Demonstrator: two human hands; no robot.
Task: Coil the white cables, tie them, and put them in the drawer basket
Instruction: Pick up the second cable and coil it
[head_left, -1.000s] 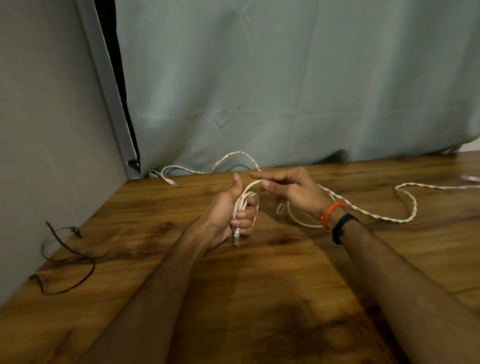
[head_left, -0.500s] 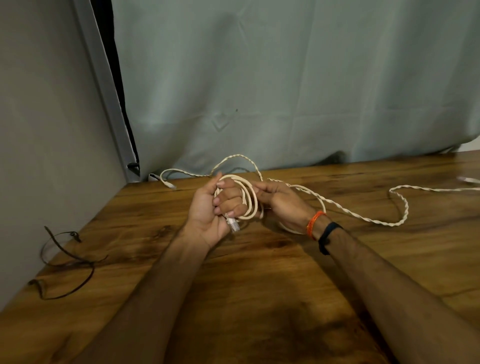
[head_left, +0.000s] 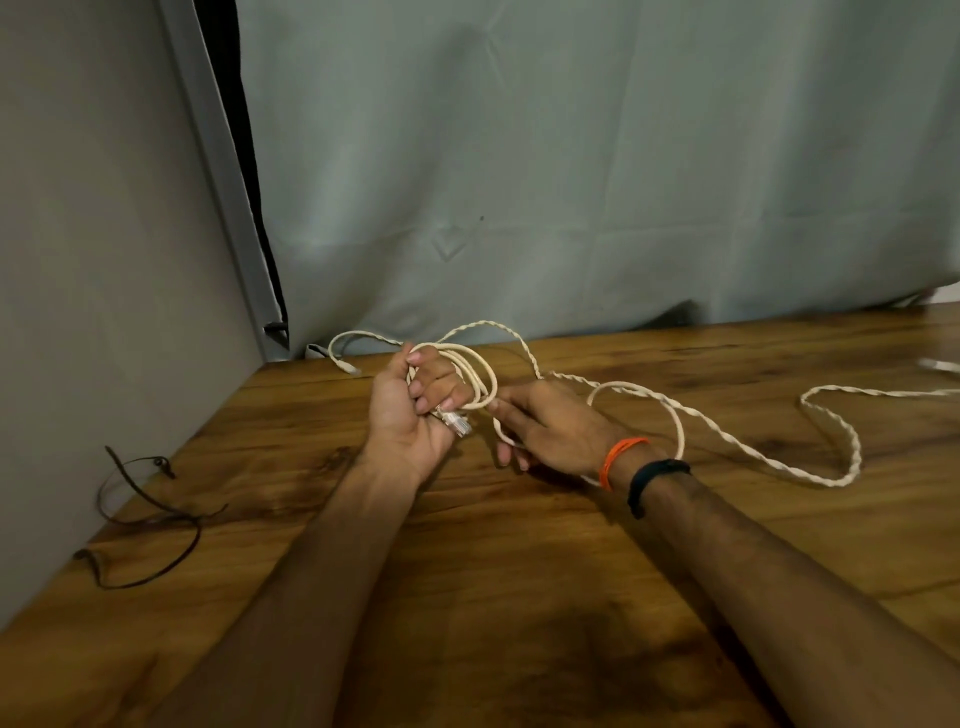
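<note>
My left hand (head_left: 410, 415) grips a small coil of white cable (head_left: 475, 371), palm up, a clear plug (head_left: 457, 422) sticking out below its fingers. My right hand (head_left: 550, 431) sits just right of the coil and pinches the cable strand that runs off it. From there the cable makes a loose loop (head_left: 670, 410) behind my right wrist and trails in twisted waves (head_left: 831, 441) across the wooden table to the right edge. A second white cable end (head_left: 348, 364) lies at the back by the curtain.
A thin dark wire tie (head_left: 150, 514) lies curled at the table's left edge next to the grey wall. A grey curtain (head_left: 571, 182) hangs along the back edge of the wooden table (head_left: 519, 597). No drawer basket is in view.
My left hand turned palm up and the coil gained another loop. My right hand dropped from above the coil to its right side, drawing the loose cable closer.
</note>
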